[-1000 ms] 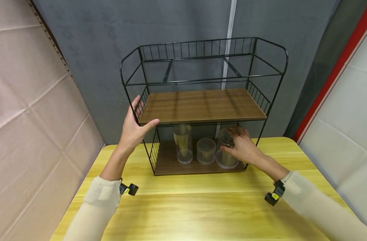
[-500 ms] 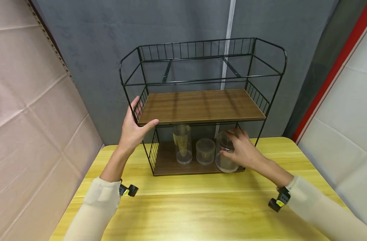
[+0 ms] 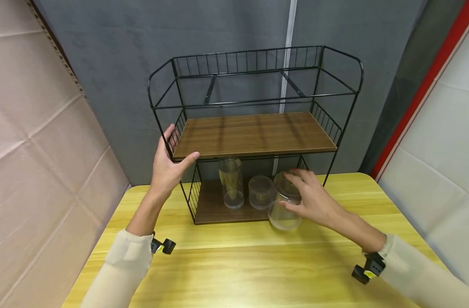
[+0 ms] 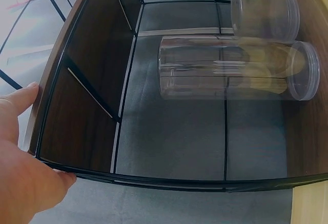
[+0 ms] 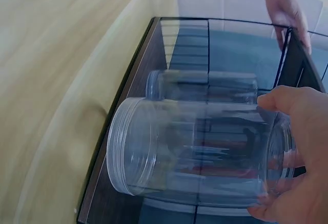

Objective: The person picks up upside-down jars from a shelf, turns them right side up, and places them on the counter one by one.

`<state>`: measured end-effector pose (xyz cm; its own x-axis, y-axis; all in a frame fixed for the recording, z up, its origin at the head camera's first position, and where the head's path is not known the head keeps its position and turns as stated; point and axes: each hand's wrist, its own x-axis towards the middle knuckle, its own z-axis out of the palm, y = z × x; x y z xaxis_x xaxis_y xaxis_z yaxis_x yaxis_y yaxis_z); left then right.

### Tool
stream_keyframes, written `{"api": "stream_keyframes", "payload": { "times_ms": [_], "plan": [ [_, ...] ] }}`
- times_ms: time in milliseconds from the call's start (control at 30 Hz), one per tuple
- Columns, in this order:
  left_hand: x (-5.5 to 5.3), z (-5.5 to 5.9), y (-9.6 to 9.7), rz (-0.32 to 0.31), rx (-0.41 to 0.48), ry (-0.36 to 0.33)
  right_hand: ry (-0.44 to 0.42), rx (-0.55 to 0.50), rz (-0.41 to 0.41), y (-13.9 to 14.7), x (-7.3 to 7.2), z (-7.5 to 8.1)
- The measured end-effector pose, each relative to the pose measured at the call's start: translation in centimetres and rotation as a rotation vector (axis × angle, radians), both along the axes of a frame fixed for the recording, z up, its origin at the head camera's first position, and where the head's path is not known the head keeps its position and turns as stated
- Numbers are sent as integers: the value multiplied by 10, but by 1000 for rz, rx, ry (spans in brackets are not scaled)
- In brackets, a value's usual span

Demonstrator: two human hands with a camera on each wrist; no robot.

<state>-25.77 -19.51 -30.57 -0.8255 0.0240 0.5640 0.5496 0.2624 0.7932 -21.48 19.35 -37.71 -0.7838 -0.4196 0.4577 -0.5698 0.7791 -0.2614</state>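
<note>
A two-tier black wire rack (image 3: 253, 134) with brown wood-look boards stands on the table. My left hand (image 3: 166, 173) grips its left side at the middle board, thumb along the front edge and fingers outside the side wires. Around the upper end of a wide clear plastic jar (image 3: 283, 216) curl the fingers and thumb of my right hand (image 3: 315, 199). That jar leans a little, its lower end past the lower board's front edge. In the right wrist view a ridged rim shows at the far end of the jar (image 5: 200, 152).
On the lower board (image 3: 211, 209) stand a tall clear jar (image 3: 233, 185) and a short clear jar (image 3: 261, 192), left of the gripped one. Side wires and the middle board enclose them. Yellow wooden tabletop (image 3: 234, 265) lies in front; a grey curtain (image 3: 234, 25) hangs behind.
My right hand has drawn the wide jar forward and slightly left, from the lower board's right end to beyond its front edge. My left hand has kept its hold on the rack.
</note>
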Motion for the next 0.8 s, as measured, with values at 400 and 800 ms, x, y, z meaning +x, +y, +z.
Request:
{"api": "stream_keyframes", "payload": {
  "times_ms": [400,800],
  "plan": [
    [15,-13,5,-28,130,47,-153,-145,0,-10,25,3],
    [68,-40,28,104,355,364,-311,-469,84,-15,35,1]
  ]
}}
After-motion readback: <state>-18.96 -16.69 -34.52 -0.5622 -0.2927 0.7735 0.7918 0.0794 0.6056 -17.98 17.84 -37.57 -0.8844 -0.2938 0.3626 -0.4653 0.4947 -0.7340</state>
